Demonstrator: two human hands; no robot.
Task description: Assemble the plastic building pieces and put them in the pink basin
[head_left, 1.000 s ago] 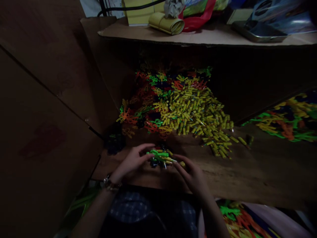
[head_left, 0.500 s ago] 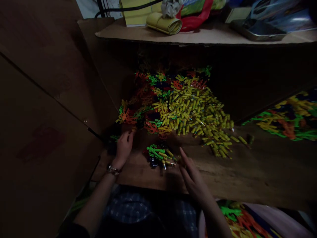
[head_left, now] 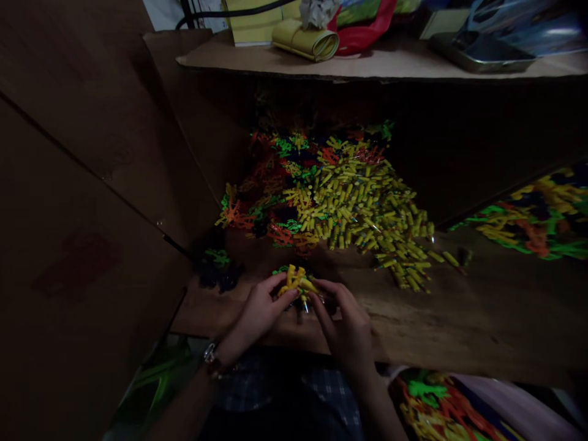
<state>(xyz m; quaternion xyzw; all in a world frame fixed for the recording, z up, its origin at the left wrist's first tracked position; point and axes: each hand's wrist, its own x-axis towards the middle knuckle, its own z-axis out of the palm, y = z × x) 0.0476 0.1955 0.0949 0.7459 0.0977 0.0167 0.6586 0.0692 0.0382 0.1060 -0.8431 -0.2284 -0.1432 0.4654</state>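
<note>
My left hand (head_left: pixel 265 303) pinches a yellow plastic figure (head_left: pixel 294 278) with branching limbs, just above the wooden bench. From the other side, my right hand (head_left: pixel 344 312) has its thumb and fingers closed at the figure's right end; a small yellow tube seems to be in them, but the dim light blurs this. Under the hands lies a small group of green and dark figures and yellow tubes, mostly covered by the fingers. Beyond them is a large heap of small yellow tubes (head_left: pixel 358 202), with orange, green and yellow plastic figures (head_left: pixel 280 233) on its left.
A cardboard shelf (head_left: pixel 257 66) overhangs the heap, bearing a rolled yellow envelope (head_left: pixel 305 40) and a metal tray (head_left: pixel 482 55). Dark and green figures (head_left: pixel 218 266) lie at left. More coloured figures are at right (head_left: pixel 542 214) and in a bag (head_left: pixel 432 398) below the bench (head_left: pixel 459 324).
My left hand has moved right from the dark pile with a yellow figure in it. My right hand has shifted slightly left, and both hands now meet at the figure.
</note>
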